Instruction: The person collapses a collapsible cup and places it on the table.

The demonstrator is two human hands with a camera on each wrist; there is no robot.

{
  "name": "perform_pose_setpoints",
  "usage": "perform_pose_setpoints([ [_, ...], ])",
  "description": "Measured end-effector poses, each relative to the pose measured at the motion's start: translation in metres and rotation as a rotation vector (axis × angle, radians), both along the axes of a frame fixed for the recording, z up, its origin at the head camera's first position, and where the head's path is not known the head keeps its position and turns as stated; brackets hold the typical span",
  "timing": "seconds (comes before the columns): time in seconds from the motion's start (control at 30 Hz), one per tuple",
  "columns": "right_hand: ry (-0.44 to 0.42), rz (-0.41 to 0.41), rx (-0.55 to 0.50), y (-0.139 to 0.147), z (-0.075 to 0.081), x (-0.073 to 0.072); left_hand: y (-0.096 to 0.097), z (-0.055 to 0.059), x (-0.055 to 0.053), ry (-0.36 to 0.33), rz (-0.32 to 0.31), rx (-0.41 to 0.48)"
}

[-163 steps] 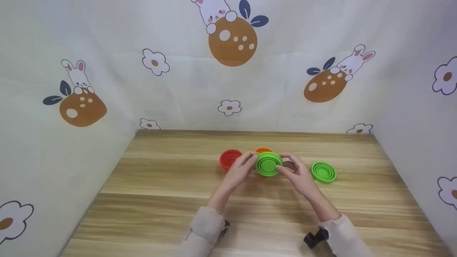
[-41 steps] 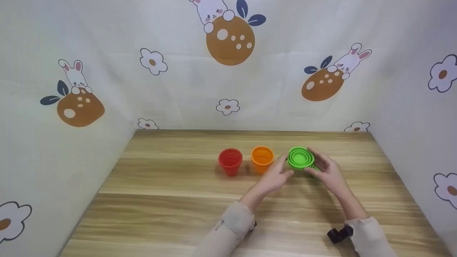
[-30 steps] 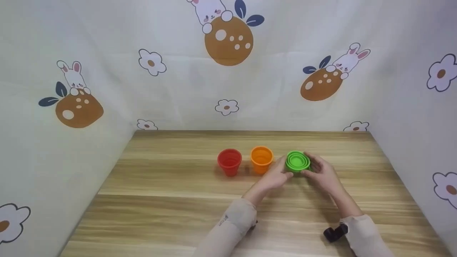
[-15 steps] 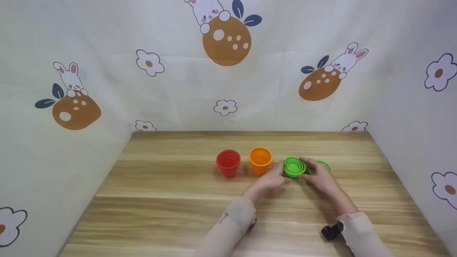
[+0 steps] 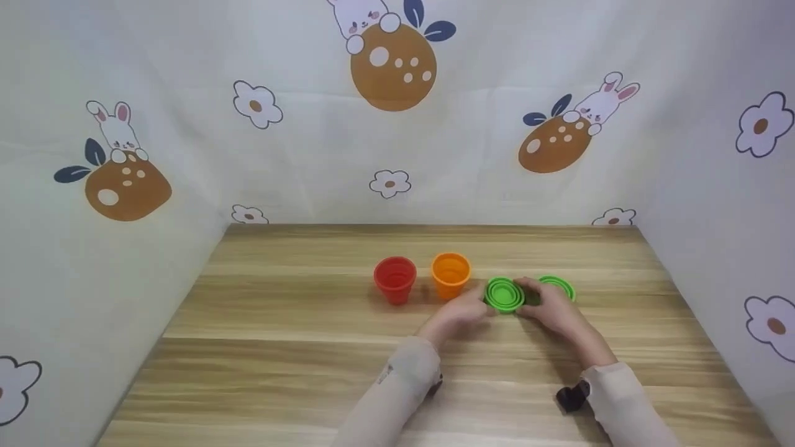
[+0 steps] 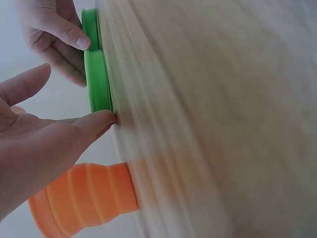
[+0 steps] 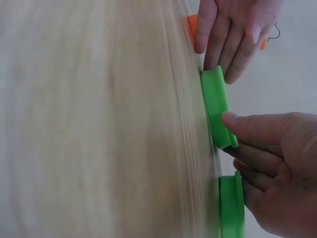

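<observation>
A green collapsible cup (image 5: 504, 294), folded flat with its rings nested, sits at the tabletop between both hands. My right hand (image 5: 549, 305) pinches its right side, the thumb (image 7: 247, 124) against the rim and the fingers partly hidden behind. On the opposite side my left hand (image 5: 463, 310) touches the cup with nearly straight fingertips, its thumb (image 6: 27, 84) lifted away. Behind the right hand lies a second flat green cup (image 5: 564, 285), partly covered by that hand. An unfolded orange cup (image 5: 450, 282) stands upright just beyond my left hand.
Left of the orange cup, an unfolded red cup (image 5: 395, 285) stands upright on the wooden table (image 5: 279, 372). A pale patterned cloth (image 5: 298, 155) rises behind the table and along both sides.
Both hands have lowered the green cup from the air to the tabletop and shifted it slightly left and nearer. The second green cup, earlier hidden, shows again. Red and orange cups stay put.
</observation>
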State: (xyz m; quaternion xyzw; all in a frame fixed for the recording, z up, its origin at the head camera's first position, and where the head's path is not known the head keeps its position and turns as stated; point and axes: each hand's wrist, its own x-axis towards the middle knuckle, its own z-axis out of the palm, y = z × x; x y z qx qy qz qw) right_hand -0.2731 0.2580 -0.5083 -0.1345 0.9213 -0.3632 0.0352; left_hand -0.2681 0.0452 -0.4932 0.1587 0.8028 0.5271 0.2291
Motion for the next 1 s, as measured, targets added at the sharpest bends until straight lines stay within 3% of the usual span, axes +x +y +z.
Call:
perform_pose_setpoints([
  [0.4,0.003,0.022,0.015,0.0025,0.0045,-0.0025,-0.0013,0.0025,-0.0019,-0.009,0.009,-0.06],
  [0.63,-0.024,0.025,-0.024,0.0048,0.0033,-0.0006,-0.0028,-0.0015,0.0,-0.019,0.022,-0.024],
  [0.83,-0.034,0.021,-0.048,0.0064,0.0012,0.0006,0.0002,-0.0024,0.0036,-0.03,0.111,0.031],
  [1.0,-0.004,0.008,-0.059,0.0085,0.0003,0.001,0.004,0.001,0.0044,0.024,0.192,0.05],
])
